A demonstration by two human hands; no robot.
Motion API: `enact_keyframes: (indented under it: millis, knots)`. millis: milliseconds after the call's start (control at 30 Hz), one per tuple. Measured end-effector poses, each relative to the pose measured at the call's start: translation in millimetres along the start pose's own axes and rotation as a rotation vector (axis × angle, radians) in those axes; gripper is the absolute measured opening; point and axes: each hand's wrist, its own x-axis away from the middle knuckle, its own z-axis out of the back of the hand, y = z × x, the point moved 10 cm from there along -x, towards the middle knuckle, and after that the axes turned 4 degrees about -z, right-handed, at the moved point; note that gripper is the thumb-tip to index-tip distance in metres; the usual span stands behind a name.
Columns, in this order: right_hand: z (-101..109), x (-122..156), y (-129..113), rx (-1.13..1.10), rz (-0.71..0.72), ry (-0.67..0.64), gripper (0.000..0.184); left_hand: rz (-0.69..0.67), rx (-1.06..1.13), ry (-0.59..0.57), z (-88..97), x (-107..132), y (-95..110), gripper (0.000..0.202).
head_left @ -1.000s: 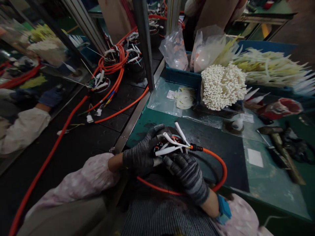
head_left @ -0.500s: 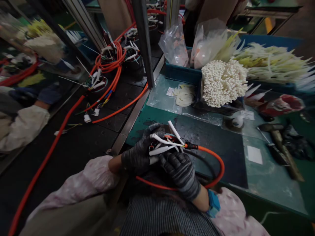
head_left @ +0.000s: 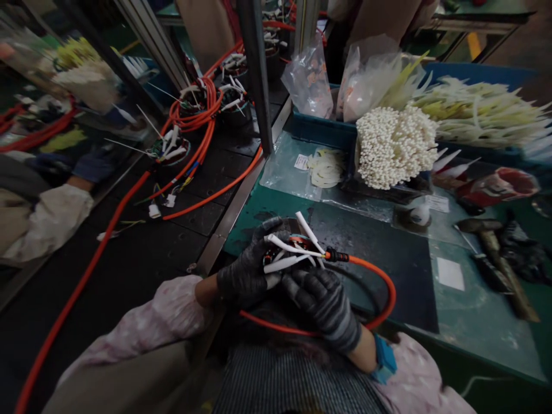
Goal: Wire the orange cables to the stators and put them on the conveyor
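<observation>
In front of me is a round, dark motor part [head_left: 297, 240] with copper-coloured winding and several white-sleeved leads [head_left: 287, 263]. My left hand [head_left: 248, 264], in a grey striped glove, wraps around its left side. An orange cable [head_left: 379, 276] joins the leads through a black ribbed cable gland [head_left: 337, 255] and loops below my right hand. My right hand [head_left: 323, 302], gloved alike, is curled at the part's lower right edge. Its fingertips are close to the white sleeves, and what they pinch, if anything, is hidden.
Left, a dark conveyor [head_left: 202, 195] carries similar wired motor parts [head_left: 172, 146] and coiled orange cable [head_left: 200, 112]. On the green bench stand a bundle of white sleeves [head_left: 394, 146], a blue bin [head_left: 321, 129] and a hammer [head_left: 502, 264]. A metal post [head_left: 254, 75] rises ahead. A co-worker's gloved hand [head_left: 92, 167] is far left.
My right hand has moved slightly down and right, away from the leads a little. My left hand still holds the motor part. The whole view has shifted slightly.
</observation>
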Motion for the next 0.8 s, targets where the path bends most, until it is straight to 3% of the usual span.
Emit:
enact_keyframes:
  millis: [133, 233, 367, 433, 600, 800]
  knots:
    - [23, 5, 26, 0.066, -0.071, 0.068, 0.037, -0.038, -0.112, -0.030, -8.4, -5, 7, 0.084]
    - [19, 3, 50, 0.069, -0.156, 0.033, 0.041, -0.147, -0.268, -0.021, -15.7, -10, 19, 0.091]
    - [9, -1, 74, 0.026, -0.248, -0.022, 0.066, -0.284, -0.346, -0.020, -26.6, -14, 32, 0.101]
    - [7, -1, 79, -0.025, -0.234, -0.052, 0.076, -0.304, -0.360, -0.039, -29.4, -17, 35, 0.102]
    - [4, 2, 86, -0.107, -0.264, -0.097, 0.079, -0.358, -0.338, -0.070, -27.6, -22, 41, 0.100]
    - [6, 8, 78, 0.013, -0.317, -0.042, 0.078, -0.352, -0.326, -0.039, -27.8, -19, 37, 0.095]
